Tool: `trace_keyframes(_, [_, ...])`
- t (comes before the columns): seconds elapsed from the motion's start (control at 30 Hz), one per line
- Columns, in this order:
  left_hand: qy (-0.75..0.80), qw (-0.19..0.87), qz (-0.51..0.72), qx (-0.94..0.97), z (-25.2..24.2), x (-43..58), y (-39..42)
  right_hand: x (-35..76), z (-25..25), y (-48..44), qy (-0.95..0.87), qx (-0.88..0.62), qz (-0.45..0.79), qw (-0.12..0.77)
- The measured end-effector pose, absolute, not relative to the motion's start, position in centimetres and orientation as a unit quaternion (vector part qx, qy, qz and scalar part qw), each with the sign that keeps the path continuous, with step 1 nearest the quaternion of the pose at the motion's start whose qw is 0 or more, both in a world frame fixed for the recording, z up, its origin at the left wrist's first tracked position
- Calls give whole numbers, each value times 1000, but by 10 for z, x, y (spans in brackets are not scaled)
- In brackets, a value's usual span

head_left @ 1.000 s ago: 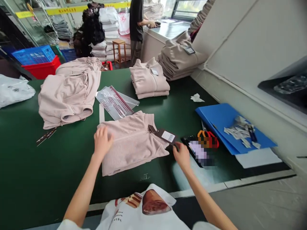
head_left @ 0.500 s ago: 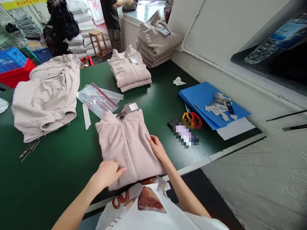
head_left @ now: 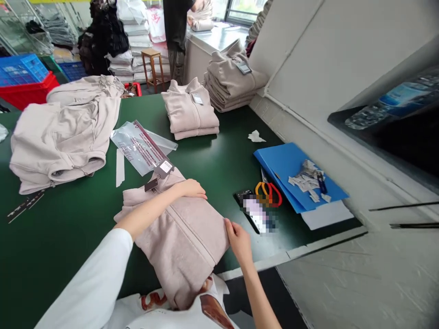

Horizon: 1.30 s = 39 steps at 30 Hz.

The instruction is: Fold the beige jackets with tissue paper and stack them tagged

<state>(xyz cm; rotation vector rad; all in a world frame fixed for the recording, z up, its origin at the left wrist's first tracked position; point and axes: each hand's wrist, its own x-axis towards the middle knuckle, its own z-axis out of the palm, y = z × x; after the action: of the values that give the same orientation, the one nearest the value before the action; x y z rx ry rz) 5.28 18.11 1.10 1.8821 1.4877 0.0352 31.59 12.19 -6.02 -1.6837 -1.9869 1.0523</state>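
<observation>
Jacket (head_left: 185, 233), pale pink with a front zip, lies folded on a green table (head_left: 68, 219), directly in front of the person. Its collar points away from them, and its lower end hangs over the near table edge against their shirt.

Left hand (head_left: 192, 188) reaches across on a white-sleeved arm. It lies palm down on the jacket's far right shoulder, fingers together and nearly flat, grasping nothing. Right hand (head_left: 238, 240) touches the jacket's right edge with narrow, curled fingers. Whether it pinches the cloth or only presses against it cannot be told.

A hang tag (head_left: 163, 167) juts from the collar and rests on a clear plastic bag (head_left: 140, 146) just beyond. Scissors (head_left: 267, 194) with orange and red handles lie near the right hand, beside a blue folder (head_left: 288, 164) strewn with paper scraps. Further back sit a neat stack (head_left: 190, 109) of folded jackets and, to the left, a loose pile (head_left: 65, 132) of unfolded ones. Another person (head_left: 176, 27) stands at a counter in the background.

Risks, as a judgement: with so much cloth past the table edge, the jacket could slide toward the floor if both hands lift together. A tug on the right edge could pull the fold askew. The tag may drag the slippery bag along or end up trapped under the collar.
</observation>
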Motion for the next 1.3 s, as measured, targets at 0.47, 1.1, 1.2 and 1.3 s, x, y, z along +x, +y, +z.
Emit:
trace_keyframes(0.47, [941, 66, 219, 248, 26, -32, -37, 241, 11, 117, -868, -276, 376, 168])
trace_keyframes(1.1, [808, 87, 212, 543, 6, -62, 72, 60, 29, 281, -957, -153, 240, 53])
trace_keyframes(1.2, [811, 103, 205, 539, 0, -54, 88, 69, 47, 279, -960, -154, 231, 45])
trace_keyframes(1.3, [813, 107, 217, 530, 4, -58, 83, 81, 63, 268, -961, -172, 210, 53])
